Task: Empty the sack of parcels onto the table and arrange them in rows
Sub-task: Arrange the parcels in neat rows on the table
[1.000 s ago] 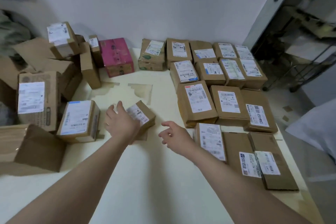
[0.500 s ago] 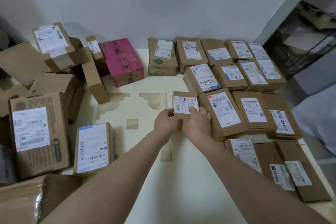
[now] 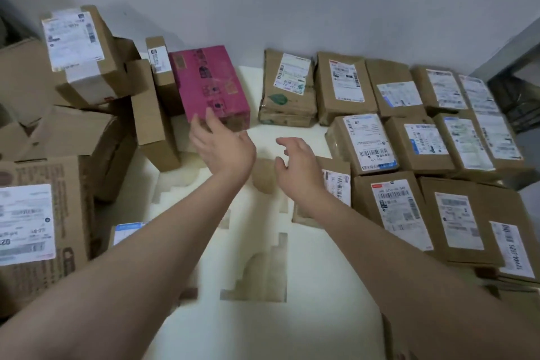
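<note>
Fingers of the spread left hand (image 3: 223, 149) touch the pink parcel (image 3: 209, 83); right hand (image 3: 298, 166) open.

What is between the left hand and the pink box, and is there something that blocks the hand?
Nothing visible blocks it. The left hand is open and its fingertips already overlap the near edge of the pink box; real contact cannot be told. The right hand is open and empty, off to the right over the table.
</note>
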The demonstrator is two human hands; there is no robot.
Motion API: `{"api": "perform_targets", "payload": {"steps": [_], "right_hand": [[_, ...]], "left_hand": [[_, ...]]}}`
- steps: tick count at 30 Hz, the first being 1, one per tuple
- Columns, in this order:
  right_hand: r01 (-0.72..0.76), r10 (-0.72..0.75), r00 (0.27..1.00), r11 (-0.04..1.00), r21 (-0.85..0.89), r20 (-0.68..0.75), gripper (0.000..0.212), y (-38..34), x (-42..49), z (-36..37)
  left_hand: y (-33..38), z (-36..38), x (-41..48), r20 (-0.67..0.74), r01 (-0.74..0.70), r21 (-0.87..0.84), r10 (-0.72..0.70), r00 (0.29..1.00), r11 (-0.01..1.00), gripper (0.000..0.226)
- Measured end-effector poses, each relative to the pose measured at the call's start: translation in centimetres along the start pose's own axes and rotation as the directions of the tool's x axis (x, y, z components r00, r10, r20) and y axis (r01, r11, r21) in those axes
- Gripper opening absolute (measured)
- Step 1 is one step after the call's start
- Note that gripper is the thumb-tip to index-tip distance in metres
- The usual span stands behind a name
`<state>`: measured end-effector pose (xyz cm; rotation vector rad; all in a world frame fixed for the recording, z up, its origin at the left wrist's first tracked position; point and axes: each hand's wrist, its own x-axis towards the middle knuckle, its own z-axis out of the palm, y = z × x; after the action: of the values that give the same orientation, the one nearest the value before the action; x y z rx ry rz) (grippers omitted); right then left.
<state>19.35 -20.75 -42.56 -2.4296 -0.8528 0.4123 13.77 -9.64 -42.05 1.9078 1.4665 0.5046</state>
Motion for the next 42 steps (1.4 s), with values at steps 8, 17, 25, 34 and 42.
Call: {"api": "perform_targets", "payload": {"steps": [8, 17, 25, 34, 42], "right_hand": [[-0.271, 0.200, 0.962, 0.794, 0.545, 0.188, 0.037, -4.7, 8.5, 2.5], [-0.198, 0.215, 0.973, 0.584, 0.787, 0.085, 0.022, -4.9, 8.0, 1.5], [-0.189, 0.193, 0.974, 0.405, 0.895, 0.118, 0.033, -7.3, 6.3, 0.7], [-0.235, 0.264, 0.959, 0.539, 0.809, 0.103, 0.030, -6.7, 7.4, 1.2], [-0.231, 0.260, 0.961, 0.574, 0.785, 0.093, 0.059, -5.5, 9.5, 2.0]], "left_hand": [[-0.7, -0.2, 7.7, 0.108, 0.196, -0.094, -0.186, 0.977, 0.976, 0.065], [-0.1, 0.3, 6.6, 0.343, 0.400, -0.473, -0.254, 0.904, 0.785, 0.085], [1.6, -2.2, 5.8, 0.213, 0.310, -0.534, -0.230, 0.950, 0.787, 0.074], [0.8, -1.0, 7.4, 0.226, 0.056, -0.405, 0.041, 0.973, 0.913, 0.067], [2.2, 0.4, 8.8, 0.268, 0.007, -0.465, 0.133, 0.954, 0.886, 0.042]]}}
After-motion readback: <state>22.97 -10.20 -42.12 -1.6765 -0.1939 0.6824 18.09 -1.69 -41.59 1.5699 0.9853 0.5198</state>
